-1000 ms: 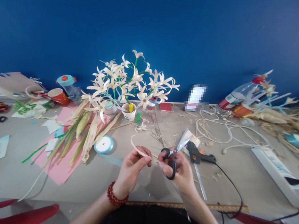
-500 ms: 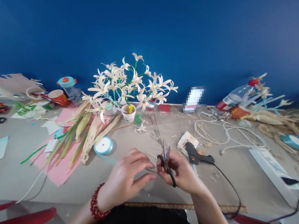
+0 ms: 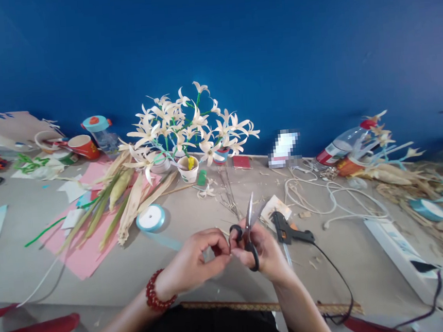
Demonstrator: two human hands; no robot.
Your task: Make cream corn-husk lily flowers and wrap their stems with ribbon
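Note:
Black-handled scissors (image 3: 250,236) are held in my right hand (image 3: 265,250), blades apart and pointing up, away from me. My left hand (image 3: 202,258), with a red bead bracelet (image 3: 157,291) at the wrist, has thumb and fingers pinched together. Its fingertips meet those of my right hand; whatever lies between them is too small to make out. Beyond both hands, thin dry stems (image 3: 230,199) lie on the grey table (image 3: 111,279). A blue ribbon spool (image 3: 150,218) is left of them, and a black glue gun (image 3: 289,230) is just right of my right hand.
Cream flowers (image 3: 187,125) stand in cups (image 3: 188,173) near the blue wall. Corn husks (image 3: 126,205) lie on pink paper (image 3: 84,255) at the left. Toward the right are a white cord (image 3: 336,189), a plastic bottle (image 3: 332,152) and a white power strip (image 3: 398,261).
My left hand has moved slightly right, and its fingers have closed to a pinch against my right fingertips. The scissors have tilted to the right, with their blades spread wider. The view has shifted slightly.

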